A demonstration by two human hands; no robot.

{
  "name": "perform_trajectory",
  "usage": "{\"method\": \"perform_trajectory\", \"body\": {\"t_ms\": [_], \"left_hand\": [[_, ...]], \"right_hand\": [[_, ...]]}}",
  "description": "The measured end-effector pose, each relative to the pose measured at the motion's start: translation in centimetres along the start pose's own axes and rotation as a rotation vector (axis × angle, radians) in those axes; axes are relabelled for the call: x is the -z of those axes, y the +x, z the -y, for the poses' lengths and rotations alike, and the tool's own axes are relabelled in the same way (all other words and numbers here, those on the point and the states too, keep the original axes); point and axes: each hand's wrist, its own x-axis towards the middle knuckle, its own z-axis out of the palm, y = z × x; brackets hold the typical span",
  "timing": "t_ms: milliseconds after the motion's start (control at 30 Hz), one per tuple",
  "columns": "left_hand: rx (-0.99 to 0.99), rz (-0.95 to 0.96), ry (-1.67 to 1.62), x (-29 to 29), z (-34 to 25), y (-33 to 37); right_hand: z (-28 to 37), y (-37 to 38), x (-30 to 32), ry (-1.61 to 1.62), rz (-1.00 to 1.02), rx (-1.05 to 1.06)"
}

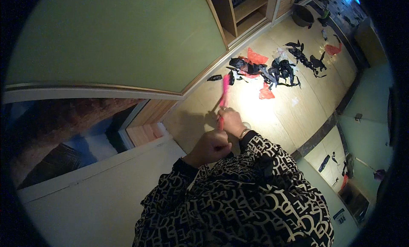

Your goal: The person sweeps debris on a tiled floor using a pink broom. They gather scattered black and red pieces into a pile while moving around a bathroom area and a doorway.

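A pale tiled floor [294,106] runs beside a green sliding wardrobe door [119,38], lit brightly near the middle. The right hand [231,120] has its fingers closed round the handle of a pink long-handled broom [224,95], whose head reaches far toward scattered black and red plastic scraps [272,70]. The left hand [211,147], nearer, is clenched in a fist on the handle's near end.

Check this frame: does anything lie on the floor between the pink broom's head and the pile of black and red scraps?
Nothing visible does. The pink broom, gripped by the right hand and left hand, already reaches the near edge of the scrap pile; only one stray black scrap lies beside the head.
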Motion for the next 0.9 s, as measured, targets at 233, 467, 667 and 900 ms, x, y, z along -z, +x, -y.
{"method": "perform_trajectory", "body": {"t_ms": [233,467,667,900], "left_hand": [[-0.246,-0.330,-0.086,0.1,-1.6,-3.8],[0.000,0.048,0.114,0.4,-2.0,-2.1],[0.048,-0.024,0.098,-2.6,2.6,-0.7],[-0.046,-0.255,-0.029,-1.7,-0.8,0.7]], "right_hand": [[0.5,0.2,0.9,0.025,-0.019,0.237],[2.5,-0.1,-6.0,0.337,0.240,0.204],[-1.6,-2.1,-8.1,0.372,0.236,0.288],[-1.0,-1.3,2.8,-0.011,0.126,-0.071]]}}
